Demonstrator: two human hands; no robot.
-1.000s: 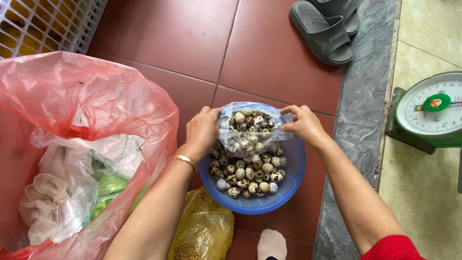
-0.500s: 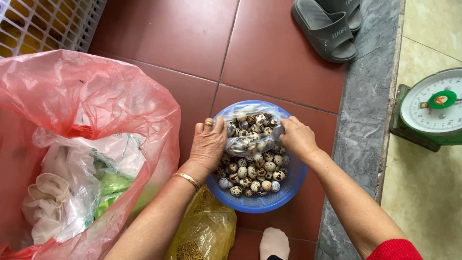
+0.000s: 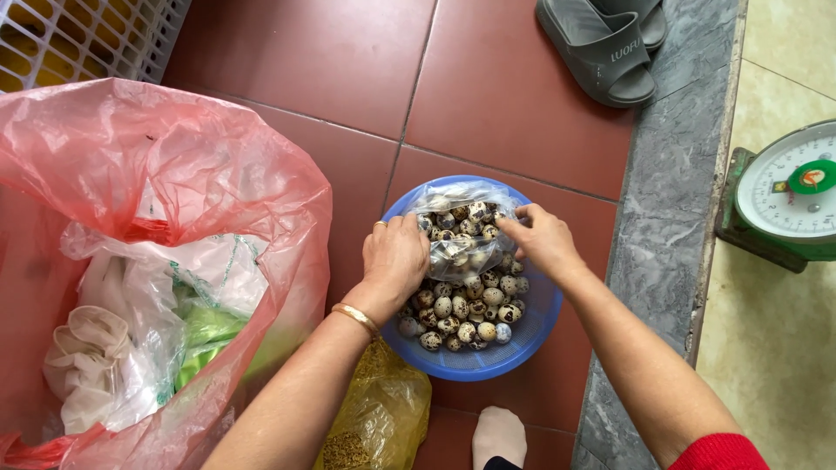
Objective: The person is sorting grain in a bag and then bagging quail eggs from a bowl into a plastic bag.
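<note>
Clear bag of speckled eggs [image 3: 461,228] between both hands, left hand [image 3: 396,257] and right hand [image 3: 542,241] grips clamped on its sides, over blue basket [image 3: 488,361]

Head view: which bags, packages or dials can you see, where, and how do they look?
Clear bag: over the blue basket, speckled eggs inside, between left hand and right hand.
Red bag: left, large, translucent, open.
Yellow bag: bottom centre, crumpled.
Scale dial: right edge, round, white face, green body.

scale [image 3: 788,196] cut off, fingertips [image 3: 428,228] hidden behind bag [image 3: 457,202]
</note>
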